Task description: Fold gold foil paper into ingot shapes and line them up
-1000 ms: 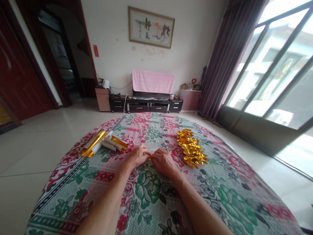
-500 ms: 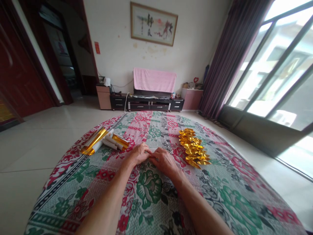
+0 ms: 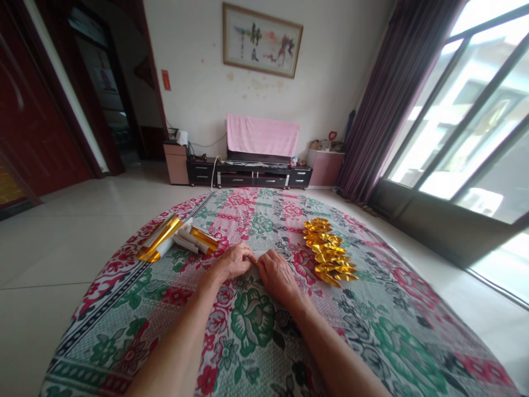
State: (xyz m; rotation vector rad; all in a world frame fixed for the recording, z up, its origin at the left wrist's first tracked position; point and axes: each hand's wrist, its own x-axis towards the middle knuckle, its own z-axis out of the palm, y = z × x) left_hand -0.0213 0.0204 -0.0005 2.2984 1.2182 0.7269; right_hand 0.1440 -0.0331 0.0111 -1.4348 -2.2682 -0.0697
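Observation:
My left hand (image 3: 236, 261) and my right hand (image 3: 276, 272) meet over the middle of the table, fingertips nearly touching. Both have their fingers bent into a pinch. Between them shows a pale sliver of a piece of paper (image 3: 259, 254); the fingers cover most of it. To the right of my right hand lies a row of folded gold foil paper pieces (image 3: 328, 249) with pointed ends, overlapping one another. Left of my left hand, gold foil sheets (image 3: 165, 238) with white backs lie loosely curled, some crossing others.
A patterned red, green and grey cloth (image 3: 252, 320) covers the round table. Beyond it stand a low black TV cabinet (image 3: 252, 180) and a TV under a pink cloth (image 3: 262, 134). Purple curtains (image 3: 397, 82) hang beside the large window at right.
My right hand has turned slightly, its fingers drawing in and shifting a little to the right of the left fingertips. The left hand stays almost in place. The foil pieces lie as before.

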